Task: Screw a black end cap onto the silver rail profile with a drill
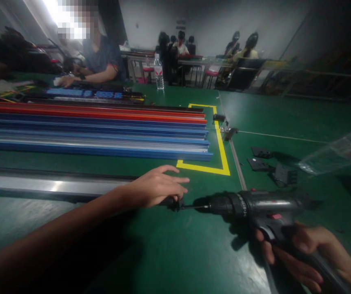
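My right hand is wrapped round the handle of a black cordless drill, whose long thin bit points left. The bit's tip meets a small dark fitting at the end of a long metal profile. Over that end lies my left hand, palm down with its fingers spread, the fingertips just above the fitting. Whether the left palm touches the profile is hard to see.
Blue rails and orange rails lie side by side beyond the profile, ending inside a yellow tape outline. Several black plates and a bottle are at the right. An upright bottle and a person stand further back.
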Demonstrator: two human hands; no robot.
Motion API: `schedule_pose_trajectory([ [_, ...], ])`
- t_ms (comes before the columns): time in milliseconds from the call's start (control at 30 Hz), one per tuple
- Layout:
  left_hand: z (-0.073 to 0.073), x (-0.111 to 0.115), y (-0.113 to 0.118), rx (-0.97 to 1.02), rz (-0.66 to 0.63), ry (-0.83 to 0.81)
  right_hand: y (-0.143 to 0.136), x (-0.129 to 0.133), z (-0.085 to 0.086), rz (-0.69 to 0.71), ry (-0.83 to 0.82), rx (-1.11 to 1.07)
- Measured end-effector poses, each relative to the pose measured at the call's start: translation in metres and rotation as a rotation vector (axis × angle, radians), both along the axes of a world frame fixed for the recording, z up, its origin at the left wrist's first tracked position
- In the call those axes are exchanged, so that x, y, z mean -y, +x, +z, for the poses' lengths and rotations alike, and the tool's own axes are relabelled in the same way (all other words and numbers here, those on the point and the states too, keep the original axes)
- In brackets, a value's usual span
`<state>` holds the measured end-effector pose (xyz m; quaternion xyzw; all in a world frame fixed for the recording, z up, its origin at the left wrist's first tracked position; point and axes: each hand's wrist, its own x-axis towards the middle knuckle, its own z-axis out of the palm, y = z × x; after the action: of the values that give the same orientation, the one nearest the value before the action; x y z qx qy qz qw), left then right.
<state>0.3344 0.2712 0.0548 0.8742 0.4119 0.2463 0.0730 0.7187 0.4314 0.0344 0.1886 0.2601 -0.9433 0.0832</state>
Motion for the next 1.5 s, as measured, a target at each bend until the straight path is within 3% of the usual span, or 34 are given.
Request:
schedule_pose_trajectory([
  [167, 0.005, 0.001, 0.004, -0.092, 0.043, -0.056, -0.002, 0.006, 0.006, -0.036, 0.016, -0.071],
  [433, 0.004, -0.004, 0.003, -0.017, 0.06, -0.161, -0.004, 0.012, -0.001, -0.03, 0.056, -0.169],
  [667, 0.002, -0.009, -0.002, -0.037, 0.061, -0.176, 0.003, 0.01, 0.001, 0.002, 0.154, -0.021],
  [833, 0.005, -0.007, -0.009, -0.121, 0.029, -0.182, 0.001, 0.014, -0.001, -0.038, 0.133, -0.02],
  [1100, 0.004, -0.008, -0.009, -0.141, 0.021, -0.194, 0.003, 0.002, 0.0, 0.094, 0.102, -0.055],
  [1333, 0.0, -0.011, -0.008, -0.083, 0.005, -0.131, 0.001, -0.001, -0.004, 0.095, 0.038, 0.006],
  [1500, 0.0, -0.011, -0.006, -0.086, 0.005, -0.12, 0.0, -0.006, -0.003, 0.195, 0.09, 0.051],
])
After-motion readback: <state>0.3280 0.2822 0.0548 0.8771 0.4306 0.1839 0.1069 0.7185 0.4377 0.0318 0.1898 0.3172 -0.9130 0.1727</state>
